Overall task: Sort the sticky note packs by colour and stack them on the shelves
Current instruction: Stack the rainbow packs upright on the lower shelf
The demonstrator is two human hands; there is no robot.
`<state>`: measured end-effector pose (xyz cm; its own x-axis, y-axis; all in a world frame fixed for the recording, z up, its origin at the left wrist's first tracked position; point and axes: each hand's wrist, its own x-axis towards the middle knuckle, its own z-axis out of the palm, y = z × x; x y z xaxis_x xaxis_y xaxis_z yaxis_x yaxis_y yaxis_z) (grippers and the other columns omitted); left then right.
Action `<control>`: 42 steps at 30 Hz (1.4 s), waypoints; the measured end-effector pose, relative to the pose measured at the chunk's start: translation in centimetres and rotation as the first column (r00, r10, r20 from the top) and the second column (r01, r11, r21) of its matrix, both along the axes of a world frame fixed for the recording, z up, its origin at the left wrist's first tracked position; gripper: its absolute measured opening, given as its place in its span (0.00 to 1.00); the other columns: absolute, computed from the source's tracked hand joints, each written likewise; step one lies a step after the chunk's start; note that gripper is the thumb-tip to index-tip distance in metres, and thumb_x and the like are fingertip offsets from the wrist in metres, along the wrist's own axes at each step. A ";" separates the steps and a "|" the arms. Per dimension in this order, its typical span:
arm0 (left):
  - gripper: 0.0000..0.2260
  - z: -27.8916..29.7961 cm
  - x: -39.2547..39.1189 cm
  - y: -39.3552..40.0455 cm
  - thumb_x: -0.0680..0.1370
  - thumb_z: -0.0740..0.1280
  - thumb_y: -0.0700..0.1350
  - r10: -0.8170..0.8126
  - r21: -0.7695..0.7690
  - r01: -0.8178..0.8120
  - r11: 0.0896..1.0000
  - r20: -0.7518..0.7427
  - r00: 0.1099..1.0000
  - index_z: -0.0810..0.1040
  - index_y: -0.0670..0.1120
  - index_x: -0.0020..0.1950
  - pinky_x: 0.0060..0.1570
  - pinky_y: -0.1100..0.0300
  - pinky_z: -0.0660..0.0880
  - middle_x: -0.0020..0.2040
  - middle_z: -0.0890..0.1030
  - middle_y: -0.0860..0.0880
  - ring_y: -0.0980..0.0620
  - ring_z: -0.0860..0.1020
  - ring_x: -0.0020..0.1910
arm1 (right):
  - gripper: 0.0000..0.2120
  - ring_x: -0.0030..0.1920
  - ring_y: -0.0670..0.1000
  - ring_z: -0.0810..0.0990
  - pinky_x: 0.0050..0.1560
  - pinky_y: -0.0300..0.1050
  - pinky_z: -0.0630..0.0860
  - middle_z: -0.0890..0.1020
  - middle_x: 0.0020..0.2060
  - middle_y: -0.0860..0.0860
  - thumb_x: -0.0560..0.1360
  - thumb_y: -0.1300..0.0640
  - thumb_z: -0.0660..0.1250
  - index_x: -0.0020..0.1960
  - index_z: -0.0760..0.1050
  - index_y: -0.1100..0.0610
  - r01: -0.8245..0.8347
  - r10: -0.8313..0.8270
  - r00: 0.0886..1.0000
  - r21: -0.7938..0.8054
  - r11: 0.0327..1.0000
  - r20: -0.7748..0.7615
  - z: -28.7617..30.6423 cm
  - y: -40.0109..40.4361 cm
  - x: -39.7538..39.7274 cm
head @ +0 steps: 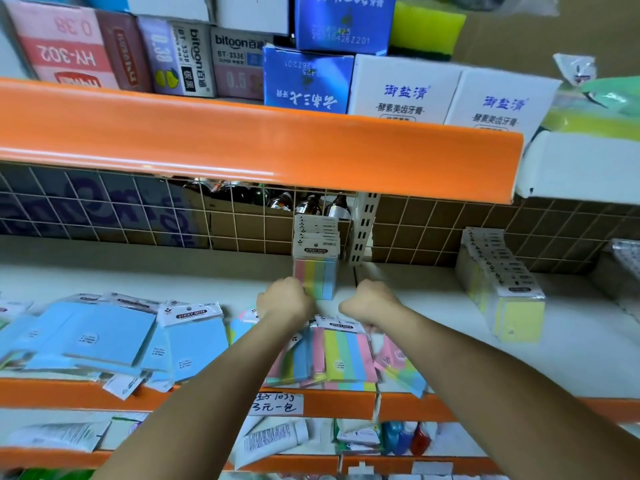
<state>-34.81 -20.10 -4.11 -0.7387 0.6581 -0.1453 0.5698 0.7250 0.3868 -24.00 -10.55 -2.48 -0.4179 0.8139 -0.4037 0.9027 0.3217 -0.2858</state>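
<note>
1. Your left hand (285,299) and right hand (369,303) reach side by side to the upright stack of striped packs (316,271) at the back of the white shelf (433,306); both show their backs with the fingers hidden, so you cannot tell whether either one grips a pack
2. That stack leans on the wire grid (104,216), just left of the slotted post (363,230), and your left hand touches its lower left corner
3. In front of the stack, under your wrists, loose striped packs (346,355) lie flat and overlapping at the shelf's front edge
4. Left of the stack, blue packs (110,341) lie scattered in an untidy heap, some hanging over the orange shelf lip
5. Right of the stack, well apart, a tilted row of yellow packs (502,282) runs from the grid toward the front
6. Above the stack, the orange edge (242,140) of the upper shelf overhangs, loaded with boxes (405,88)
7. Below the stack's shelf sit tubes (273,441) and a handwritten price label (275,403)
</note>
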 end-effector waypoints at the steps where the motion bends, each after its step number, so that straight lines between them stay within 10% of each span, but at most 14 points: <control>1: 0.05 0.3 0.6 -0.3 0.74 0.65 0.46 -0.011 -0.015 0.011 1.000 0.021 1.000 0.76 0.47 0.48 0.46 0.58 0.68 0.52 0.81 0.45 0.43 0.78 0.52 | 0.11 0.30 0.56 0.78 0.32 0.41 0.77 0.77 0.32 0.56 0.73 0.54 0.62 0.36 0.69 0.60 -0.002 0.002 0.999 -0.023 1.000 0.034 0.4 -0.3 0.2; 4: 0.05 1.1 2.4 -0.9 0.74 0.66 0.47 -0.056 -0.055 0.061 0.997 0.097 0.994 0.73 0.47 0.45 0.44 0.59 0.68 0.52 0.81 0.45 0.43 0.79 0.52 | 0.14 0.34 0.57 0.80 0.42 0.47 0.80 0.76 0.33 0.56 0.75 0.51 0.63 0.37 0.67 0.60 -0.019 0.032 0.990 -0.100 0.995 0.139 1.3 -1.0 0.8; 11: 0.07 0.9 4.8 -2.1 0.73 0.67 0.49 -0.094 -0.059 0.110 0.992 0.219 0.971 0.73 0.46 0.43 0.47 0.59 0.72 0.51 0.81 0.45 0.45 0.79 0.53 | 0.16 0.25 0.56 0.77 0.22 0.37 0.71 0.75 0.18 0.57 0.76 0.48 0.63 0.39 0.73 0.61 0.052 -0.027 0.990 -0.182 0.982 0.138 0.7 -2.5 1.5; 30: 0.10 0.9 2.1 -0.1 0.74 0.68 0.40 -0.051 0.353 -0.169 0.920 0.538 0.841 0.69 0.45 0.35 0.34 0.60 0.73 0.34 0.76 0.44 0.45 0.77 0.34 | 0.13 0.34 0.50 0.74 0.30 0.37 0.67 0.76 0.40 0.51 0.79 0.51 0.60 0.57 0.75 0.58 0.229 -0.227 0.950 -0.018 0.973 -0.216 3.2 -0.8 -0.8; 34: 0.03 1.7 0.1 -0.3 0.76 0.67 0.39 -0.148 0.480 -0.244 0.843 0.642 0.752 0.74 0.44 0.48 0.27 0.64 0.68 0.36 0.75 0.46 0.49 0.73 0.30 | 0.15 0.41 0.52 0.77 0.35 0.38 0.68 0.79 0.47 0.54 0.81 0.54 0.54 0.57 0.76 0.60 0.260 -0.263 0.920 -0.050 0.964 -0.291 2.7 0.1 -1.6; 42: 0.04 -0.1 -2.7 1.2 0.77 0.65 0.44 -0.055 0.525 -0.228 0.820 0.469 0.881 0.75 0.46 0.50 0.34 0.58 0.70 0.42 0.79 0.46 0.45 0.76 0.36 | 0.10 0.39 0.51 0.76 0.26 0.36 0.64 0.79 0.46 0.53 0.75 0.61 0.65 0.56 0.77 0.55 0.054 -0.020 0.929 0.081 0.995 -0.370 -0.3 0.2 -3.0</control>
